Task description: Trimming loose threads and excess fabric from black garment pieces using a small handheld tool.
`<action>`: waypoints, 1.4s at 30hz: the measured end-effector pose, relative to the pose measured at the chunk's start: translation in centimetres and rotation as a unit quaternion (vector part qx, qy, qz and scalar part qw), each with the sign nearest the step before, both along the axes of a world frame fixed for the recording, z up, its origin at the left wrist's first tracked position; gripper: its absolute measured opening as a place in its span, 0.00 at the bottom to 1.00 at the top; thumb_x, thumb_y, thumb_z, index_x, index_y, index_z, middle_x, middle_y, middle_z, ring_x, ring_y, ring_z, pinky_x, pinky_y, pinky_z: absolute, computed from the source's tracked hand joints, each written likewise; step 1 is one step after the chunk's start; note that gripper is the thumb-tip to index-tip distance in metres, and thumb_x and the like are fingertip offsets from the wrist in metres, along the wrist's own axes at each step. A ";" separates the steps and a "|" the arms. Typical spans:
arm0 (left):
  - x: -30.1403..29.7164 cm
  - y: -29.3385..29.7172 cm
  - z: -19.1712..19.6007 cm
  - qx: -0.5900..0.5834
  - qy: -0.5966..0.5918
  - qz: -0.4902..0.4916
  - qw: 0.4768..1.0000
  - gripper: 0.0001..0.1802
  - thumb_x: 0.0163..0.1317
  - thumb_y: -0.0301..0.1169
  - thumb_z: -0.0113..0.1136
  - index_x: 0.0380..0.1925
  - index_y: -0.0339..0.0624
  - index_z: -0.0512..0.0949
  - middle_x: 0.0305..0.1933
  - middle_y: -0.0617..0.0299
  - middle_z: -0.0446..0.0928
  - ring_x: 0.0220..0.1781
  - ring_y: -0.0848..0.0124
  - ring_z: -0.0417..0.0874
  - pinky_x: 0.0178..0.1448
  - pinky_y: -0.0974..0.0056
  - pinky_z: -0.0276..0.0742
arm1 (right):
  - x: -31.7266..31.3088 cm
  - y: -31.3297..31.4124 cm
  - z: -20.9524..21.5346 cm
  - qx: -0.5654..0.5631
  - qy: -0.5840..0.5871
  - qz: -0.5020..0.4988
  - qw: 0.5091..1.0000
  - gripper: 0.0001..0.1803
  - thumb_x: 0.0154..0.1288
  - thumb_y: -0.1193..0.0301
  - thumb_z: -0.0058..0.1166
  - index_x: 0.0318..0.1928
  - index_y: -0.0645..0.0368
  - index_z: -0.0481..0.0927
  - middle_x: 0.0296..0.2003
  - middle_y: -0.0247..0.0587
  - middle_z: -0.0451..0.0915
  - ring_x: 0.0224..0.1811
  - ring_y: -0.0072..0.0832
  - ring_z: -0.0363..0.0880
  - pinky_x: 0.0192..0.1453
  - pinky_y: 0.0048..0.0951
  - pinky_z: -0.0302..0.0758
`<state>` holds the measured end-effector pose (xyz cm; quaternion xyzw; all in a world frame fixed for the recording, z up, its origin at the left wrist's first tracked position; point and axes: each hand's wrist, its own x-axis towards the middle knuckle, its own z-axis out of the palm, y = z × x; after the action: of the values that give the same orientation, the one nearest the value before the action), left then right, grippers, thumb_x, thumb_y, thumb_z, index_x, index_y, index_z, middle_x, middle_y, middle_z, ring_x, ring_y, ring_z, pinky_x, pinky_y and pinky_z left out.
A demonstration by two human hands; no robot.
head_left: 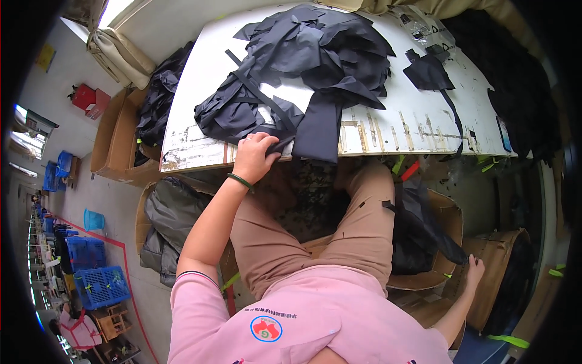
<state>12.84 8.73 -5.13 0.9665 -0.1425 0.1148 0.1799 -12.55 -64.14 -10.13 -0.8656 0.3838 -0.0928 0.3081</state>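
My left hand [254, 155], a dark green bangle on its wrist, is at the near edge of the white table [203, 67]. Its fingers are closed on the edge of a black fabric piece [280, 145]. Beside it, a flat black fabric panel [319, 127] hangs slightly over the edge. A black strap [260, 94] runs across the cut pieces. Beyond lies a large curved pile of black fabric pieces [303, 45]. Low on the right, my right hand [475, 268] pinches the end of a black fabric piece [421, 233] stretched over an open carton [448, 212].
Another black piece with a strap [428, 71] lies on the table's right, near a clear plastic bag [418, 24]. Black fabric [497, 67] heaps beyond the right edge. Cartons [115, 136] and a grey bundle [182, 212] flank me at left. Blue crates [100, 286] stand farther off.
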 end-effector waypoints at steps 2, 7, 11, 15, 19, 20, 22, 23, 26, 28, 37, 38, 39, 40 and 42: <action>0.7 1.7 -0.6 -0.161 -0.018 0.039 0.986 0.10 0.56 0.33 0.66 0.36 0.42 0.81 0.30 0.62 0.78 0.34 0.67 0.79 0.40 0.65 0.73 | -0.6 1.6 -2.6 -0.231 0.133 0.030 0.963 0.18 0.67 0.62 0.56 0.44 0.69 0.76 0.37 0.49 0.81 0.40 0.39 0.80 0.49 0.38 0.74; 2.7 3.7 8.9 -0.602 -0.004 0.081 0.795 0.03 0.65 0.27 0.59 0.35 0.41 0.79 0.31 0.67 0.80 0.29 0.78 0.78 0.36 0.75 0.72 | 4.7 4.2 -0.5 -0.027 -0.054 0.079 0.995 0.15 0.71 0.61 0.49 0.40 0.62 0.77 0.28 0.35 0.76 0.25 0.22 0.72 0.30 0.24 0.68; 3.8 5.4 21.9 -0.749 -0.093 -0.127 0.644 0.09 0.68 0.32 0.55 0.45 0.42 0.76 0.45 0.62 0.81 0.46 0.69 0.83 0.52 0.63 0.80 | 13.9 14.8 7.0 0.109 -0.180 0.167 0.963 0.11 0.73 0.63 0.48 0.37 0.56 0.77 0.21 0.22 0.65 0.18 0.09 0.56 0.19 0.16 0.53; -0.4 1.7 31.2 -0.757 -0.180 -0.109 0.618 0.17 0.72 0.38 0.46 0.54 0.41 0.74 0.55 0.56 0.77 0.58 0.61 0.77 0.64 0.51 0.72 | 20.4 26.2 11.4 0.164 -0.287 0.309 0.892 0.09 0.71 0.71 0.50 0.38 0.64 0.79 0.30 0.26 0.76 0.33 0.11 0.67 0.38 0.15 0.65; -3.7 5.3 31.7 -0.706 0.044 -0.416 0.572 0.22 0.73 0.39 0.38 0.60 0.41 0.70 0.63 0.51 0.71 0.64 0.53 0.72 0.69 0.43 0.64 | 22.5 37.9 14.1 0.413 -0.259 0.408 0.772 0.14 0.74 0.64 0.44 0.49 0.58 0.79 0.16 0.22 0.67 0.15 0.10 0.61 0.19 0.14 0.57; -4.3 4.8 31.4 -0.710 0.050 -0.433 0.554 0.24 0.72 0.40 0.39 0.62 0.40 0.69 0.65 0.49 0.69 0.66 0.51 0.69 0.71 0.42 0.61 | 22.8 40.3 13.6 0.464 -0.233 0.444 0.730 0.18 0.76 0.62 0.40 0.56 0.59 0.73 0.18 0.30 0.72 0.13 0.13 0.63 0.19 0.14 0.60; -6.0 4.1 31.2 -0.723 0.047 -0.410 0.554 0.24 0.72 0.41 0.40 0.62 0.40 0.68 0.65 0.49 0.68 0.66 0.51 0.69 0.71 0.41 0.60 | 22.8 45.3 11.7 0.559 -0.185 0.488 0.644 0.24 0.76 0.59 0.38 0.67 0.55 0.60 0.31 0.42 0.81 0.16 0.16 0.71 0.24 0.18 0.72; -7.1 4.0 31.1 -0.737 0.039 -0.384 0.555 0.25 0.71 0.42 0.40 0.63 0.41 0.68 0.65 0.49 0.68 0.66 0.51 0.69 0.71 0.41 0.60 | 22.6 47.8 10.8 0.588 -0.138 0.505 0.617 0.30 0.76 0.55 0.37 0.72 0.50 0.49 0.42 0.50 0.81 0.21 0.21 0.79 0.29 0.23 0.78; -9.4 3.4 29.8 -0.743 0.035 -0.358 0.564 0.28 0.71 0.45 0.40 0.64 0.42 0.65 0.68 0.49 0.65 0.69 0.52 0.65 0.74 0.43 0.54 | 22.5 54.1 9.7 0.691 -0.087 0.453 0.556 0.40 0.73 0.48 0.37 0.74 0.41 0.33 0.62 0.64 0.64 0.42 0.41 0.83 0.43 0.39 0.83; -11.6 4.2 27.1 -0.749 0.034 -0.331 0.573 0.28 0.71 0.45 0.41 0.65 0.42 0.65 0.68 0.50 0.64 0.70 0.52 0.64 0.75 0.45 0.52 | 22.8 57.3 10.8 0.749 -0.125 0.401 0.512 0.37 0.74 0.51 0.38 0.73 0.42 0.35 0.59 0.59 0.67 0.43 0.40 0.83 0.44 0.40 0.83; -14.8 0.8 15.1 -0.665 0.220 -0.524 0.484 0.29 0.71 0.52 0.43 0.42 0.32 0.74 0.43 0.45 0.78 0.37 0.58 0.82 0.42 0.59 0.79 | 26.5 53.7 21.3 0.600 -0.332 0.478 0.548 0.12 0.67 0.77 0.50 0.51 0.58 0.77 0.28 0.23 0.72 0.28 0.10 0.68 0.28 0.15 0.67; -14.9 1.4 13.4 -0.686 0.205 -0.403 0.571 0.31 0.69 0.55 0.44 0.43 0.32 0.74 0.43 0.46 0.78 0.36 0.61 0.81 0.44 0.60 0.78 | 25.6 52.0 23.3 0.536 -0.367 0.510 0.564 0.11 0.66 0.78 0.50 0.48 0.60 0.77 0.30 0.25 0.74 0.26 0.10 0.67 0.26 0.15 0.67; -15.0 2.0 12.2 -0.690 0.187 -0.269 0.645 0.33 0.68 0.57 0.45 0.44 0.32 0.74 0.43 0.47 0.78 0.36 0.63 0.80 0.45 0.61 0.76 | 25.1 50.3 24.7 0.479 -0.378 0.548 0.572 0.12 0.66 0.78 0.49 0.49 0.61 0.77 0.31 0.24 0.75 0.27 0.09 0.66 0.27 0.14 0.67; -14.6 2.3 11.4 -0.658 0.129 -0.154 0.726 0.33 0.67 0.57 0.47 0.45 0.32 0.74 0.43 0.49 0.78 0.39 0.65 0.79 0.49 0.62 0.74 | 24.5 48.8 25.8 0.436 -0.382 0.573 0.579 0.12 0.66 0.78 0.49 0.49 0.61 0.77 0.33 0.25 0.76 0.28 0.09 0.67 0.28 0.14 0.66; -13.4 2.2 11.3 -0.541 0.024 -0.010 0.841 0.32 0.65 0.55 0.52 0.49 0.33 0.74 0.45 0.57 0.78 0.47 0.72 0.76 0.57 0.66 0.67 | 23.1 46.8 26.9 0.379 -0.380 0.617 0.575 0.12 0.66 0.79 0.49 0.49 0.62 0.77 0.37 0.27 0.78 0.29 0.08 0.68 0.29 0.13 0.66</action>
<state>-0.52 10.97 6.15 0.7167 -0.0635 0.1481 0.6785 10.52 -17.34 16.77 -0.5824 -0.3954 -0.0468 0.7087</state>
